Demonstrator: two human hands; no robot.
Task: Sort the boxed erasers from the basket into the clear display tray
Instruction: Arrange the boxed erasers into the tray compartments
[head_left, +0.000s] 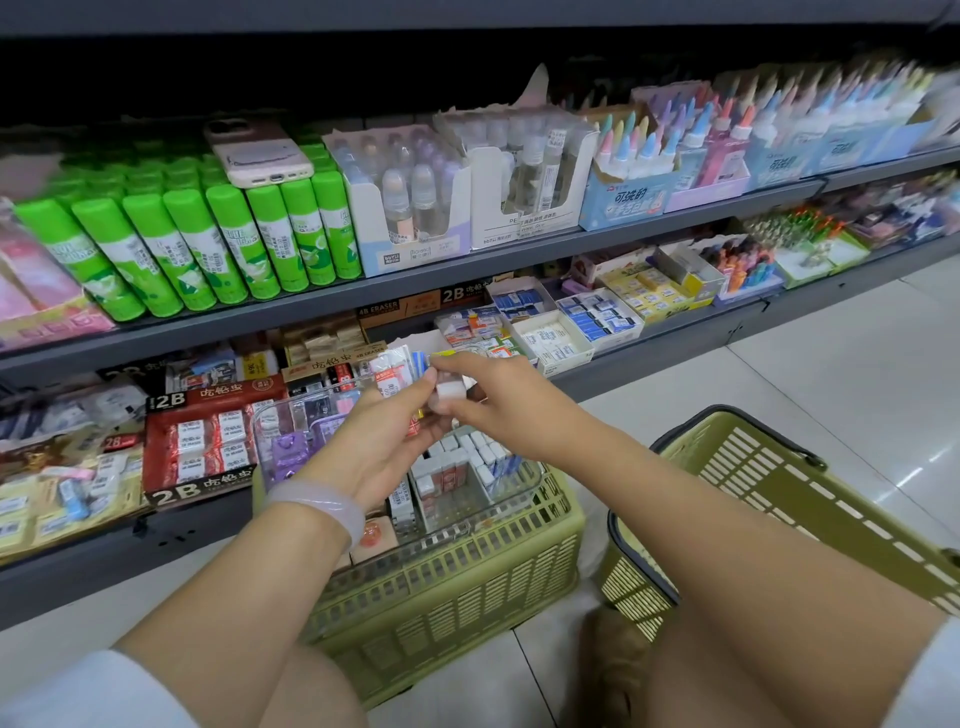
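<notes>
Clear display tray (524, 480) sits on top of the near green basket (457, 582), resting across its rim, probably so the person can fill it at lap height right in front of the eraser shelf (649, 348). Tray's right compartments already hold rows of boxed erasers standing on end; purple items sit in its left part. More packets show in the basket under the tray, near left.

Both hands meet above the tray's far edge. Left hand (384, 431) comes in palm-up, fingers curled around a small stack of boxed erasers (396, 375), fanned up and away. Right hand (488, 397) reaches across from the right, thumb and fingertips pinching one white eraser box (450, 391) at the stack, likely peeling off a single box to slot in; which direction it goes I can't tell. Bangle (322, 501) on left wrist.

Second green basket (779, 499) stands right, tilted, on the floor. Phone (257, 150) lies on top of the glue sticks (208, 244), far left shelf.
</notes>
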